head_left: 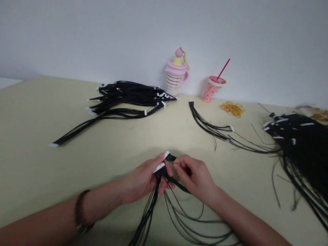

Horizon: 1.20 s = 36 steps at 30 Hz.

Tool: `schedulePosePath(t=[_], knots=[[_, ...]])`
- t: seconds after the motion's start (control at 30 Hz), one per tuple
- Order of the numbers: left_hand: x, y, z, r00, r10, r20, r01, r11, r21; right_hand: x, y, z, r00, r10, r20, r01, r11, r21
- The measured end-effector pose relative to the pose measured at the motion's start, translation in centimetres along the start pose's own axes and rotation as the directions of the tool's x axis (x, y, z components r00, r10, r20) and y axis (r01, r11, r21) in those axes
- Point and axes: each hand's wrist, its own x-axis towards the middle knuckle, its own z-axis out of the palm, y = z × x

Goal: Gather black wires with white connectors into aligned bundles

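My left hand (146,177) is closed on a bundle of thin black cables (151,201) near its white-banded ends. One white end piece (159,167) lies under the thumb, and a second white end (166,154) sticks out beyond the fingertips. My right hand (194,174) pinches a thin black strand of this bundle with thumb and forefinger, just right of the left fingers. Loose strands of the bundle hang down and curve to the right below both hands. The right palm hides part of the bundle.
Left of centre lies a pile of black cable bundles (128,94) with white ends. A single bundle (205,124) runs toward a large black heap (304,143) at right. By the wall stand a pink-lidded mug (173,82) and a cup with straw (212,90), near yellow rubber bands (232,109).
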Motion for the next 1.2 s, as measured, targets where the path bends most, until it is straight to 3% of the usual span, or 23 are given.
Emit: schedulePosePath(t=[0.2,0.3,0.33,0.43,0.5,0.6,0.73,0.93,1.07,1.2], knots=[[0.1,0.2,-0.4,1.0,-0.013,-0.018,0.01,0.99,-0.141,0.5,2.0,-2.9,0.988,0.023,-0.155,-0.058,0.973,-0.224],[0.3,0.3,-0.4,0.998,-0.016,-0.055,0.005,0.979,-0.202,0.1,1.5,-3.2,0.925,-0.143,-0.352,0.027,0.949,-0.314],[0.3,0.3,-0.4,0.998,-0.015,-0.065,0.0,0.974,-0.227,-0.2,1.1,-3.0,0.904,-0.217,-0.368,0.094,0.941,-0.325],[0.4,0.2,-0.3,0.998,0.002,-0.064,-0.02,0.956,-0.292,-1.1,-0.4,-2.0,0.908,-0.368,-0.199,0.292,0.899,-0.327],[0.5,0.0,-0.3,0.998,0.018,-0.067,-0.039,0.947,-0.319,-1.4,-1.0,-1.2,0.942,-0.334,-0.031,0.307,0.895,-0.324],[0.6,-0.2,-0.4,0.998,0.038,-0.058,-0.055,0.946,-0.32,-1.3,-1.0,-0.1,0.975,-0.199,0.094,0.215,0.952,-0.219],[0.7,-0.4,-0.5,0.994,0.094,-0.06,-0.106,0.957,-0.269,-0.7,-0.8,0.6,0.991,-0.109,0.076,0.108,0.994,0.014],[0.5,-0.4,-0.2,0.988,0.147,-0.039,-0.152,0.968,-0.202,-0.8,-0.8,1.3,0.999,-0.041,-0.001,0.04,0.989,0.144],[0.4,-0.4,-0.2,0.987,0.154,-0.034,-0.158,0.969,-0.188,-0.9,-0.9,1.1,0.998,-0.056,-0.013,0.057,0.992,0.109],[0.4,-0.4,-0.3,0.989,0.149,-0.023,-0.151,0.969,-0.198,-0.8,-0.9,0.2,0.991,-0.137,-0.005,0.137,0.99,-0.045]])
